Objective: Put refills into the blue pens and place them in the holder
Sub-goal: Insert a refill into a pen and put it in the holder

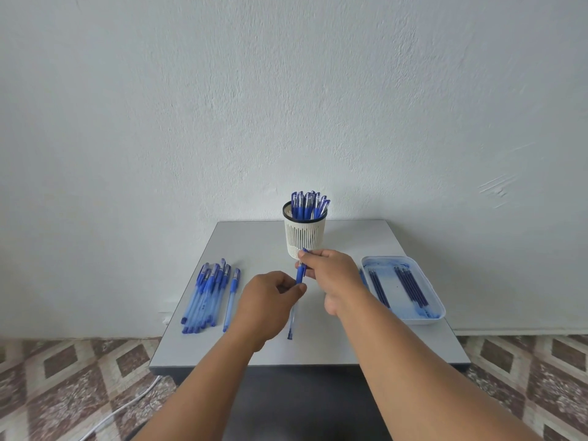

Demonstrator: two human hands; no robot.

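While both bare hands meet over a small grey table [254,237], they share one blue pen [300,272]: the right hand [331,275] pinches its upper, grip end between thumb and fingertips, and the left hand [270,300] closes narrowly around the barrel just below, with the clear lower part of the pen sticking out beneath the left fingers [294,286] toward the near table edge. Just beyond the right fingertips stands a white slotted holder [304,237] with a dark rim, already holding a cluster of blue pens upright. To the outside of the left hand lies a loose pile of blue pens [206,297] flat on the table. To the outside of the right hand sits a white tray [436,300], stained blue, holding dark refills [410,286] side by side. No brand, label or writing can be read anywhere. Behind the table rises a plain, rough, pale wall [286,90]; the floor [63,377] has brown and cream diamond tiles, with a white cable [127,409] lying across it.
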